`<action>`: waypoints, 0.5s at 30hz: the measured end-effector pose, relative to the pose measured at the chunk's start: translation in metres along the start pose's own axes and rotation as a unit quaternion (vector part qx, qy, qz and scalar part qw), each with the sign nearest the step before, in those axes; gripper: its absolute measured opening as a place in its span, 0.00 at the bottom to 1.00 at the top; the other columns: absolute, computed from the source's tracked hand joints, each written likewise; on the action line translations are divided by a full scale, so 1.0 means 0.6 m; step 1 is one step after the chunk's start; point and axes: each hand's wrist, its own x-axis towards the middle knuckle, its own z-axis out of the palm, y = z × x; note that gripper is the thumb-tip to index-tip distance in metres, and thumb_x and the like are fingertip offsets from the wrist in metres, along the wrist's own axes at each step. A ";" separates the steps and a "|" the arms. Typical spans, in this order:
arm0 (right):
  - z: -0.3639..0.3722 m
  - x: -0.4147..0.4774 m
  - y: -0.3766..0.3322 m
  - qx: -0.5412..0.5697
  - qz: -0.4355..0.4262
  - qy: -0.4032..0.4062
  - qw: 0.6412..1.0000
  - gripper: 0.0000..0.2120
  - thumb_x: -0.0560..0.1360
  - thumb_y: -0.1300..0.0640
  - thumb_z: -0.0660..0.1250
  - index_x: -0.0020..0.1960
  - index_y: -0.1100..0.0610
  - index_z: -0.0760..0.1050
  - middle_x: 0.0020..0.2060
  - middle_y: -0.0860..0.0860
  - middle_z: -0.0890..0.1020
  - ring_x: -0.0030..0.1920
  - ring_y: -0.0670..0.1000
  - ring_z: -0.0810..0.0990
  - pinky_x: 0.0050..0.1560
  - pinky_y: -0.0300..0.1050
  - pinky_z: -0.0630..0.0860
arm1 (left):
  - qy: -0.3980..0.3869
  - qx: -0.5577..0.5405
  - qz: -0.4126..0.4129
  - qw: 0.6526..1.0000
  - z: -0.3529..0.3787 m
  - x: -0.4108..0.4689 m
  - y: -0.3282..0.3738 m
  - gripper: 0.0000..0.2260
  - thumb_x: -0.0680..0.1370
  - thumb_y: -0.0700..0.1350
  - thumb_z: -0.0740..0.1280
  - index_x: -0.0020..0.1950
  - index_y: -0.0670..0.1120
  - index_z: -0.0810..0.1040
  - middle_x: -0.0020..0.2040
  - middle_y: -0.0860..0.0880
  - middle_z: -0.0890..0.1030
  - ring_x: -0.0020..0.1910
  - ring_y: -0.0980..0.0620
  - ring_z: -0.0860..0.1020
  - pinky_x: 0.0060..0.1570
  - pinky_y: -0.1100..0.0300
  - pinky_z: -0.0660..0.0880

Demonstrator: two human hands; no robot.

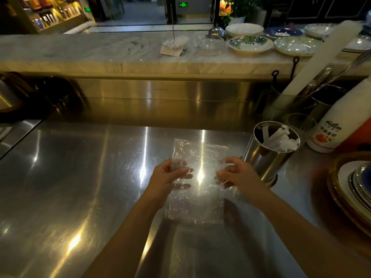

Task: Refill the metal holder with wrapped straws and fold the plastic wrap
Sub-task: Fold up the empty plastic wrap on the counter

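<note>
A clear, crinkled plastic wrap (198,199) is spread flat over the steel counter in front of me. My left hand (167,177) pinches its left edge and my right hand (237,174) pinches its right edge, both about halfway up the sheet. Just right of my right hand stands the round metal holder (267,157), upright, with several white wrapped straws (281,140) leaning inside it.
A white bottle with an orange label (333,127) stands right of the holder. Stacked plates (353,189) sit at the right edge. Behind are metal utensil cups (299,101) and a raised marble ledge (100,51) carrying bowls (251,44) and a receipt spike (173,45).
</note>
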 end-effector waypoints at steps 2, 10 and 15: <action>0.005 0.003 0.016 0.003 0.006 0.047 0.999 0.14 0.72 0.66 0.67 0.54 0.55 0.70 0.34 0.53 0.83 0.31 0.47 0.82 0.29 0.35 0.77 | 0.014 0.025 -0.015 0.999 0.003 0.005 -0.008 0.13 0.71 0.37 0.70 0.55 0.44 0.75 0.45 0.44 0.82 0.39 0.50 0.83 0.29 0.62 0.76; 0.013 0.032 0.078 -0.140 0.025 0.161 0.977 0.10 0.73 0.63 0.66 0.51 0.57 0.67 0.36 0.51 0.76 0.34 0.50 0.76 0.29 0.33 0.71 | 0.093 0.239 -0.046 0.965 -0.003 0.028 -0.061 0.20 0.71 0.36 0.70 0.59 0.49 0.68 0.49 0.45 0.77 0.42 0.50 0.78 0.31 0.63 0.76; 0.027 0.048 0.095 -0.317 0.044 0.114 0.941 0.12 0.73 0.58 0.66 0.56 0.56 0.70 0.52 0.51 0.74 0.49 0.52 0.74 0.47 0.43 0.72 | 0.082 0.422 -0.013 0.903 -0.001 0.024 -0.084 0.12 0.74 0.41 0.66 0.57 0.46 0.74 0.51 0.47 0.77 0.45 0.52 0.76 0.42 0.64 0.73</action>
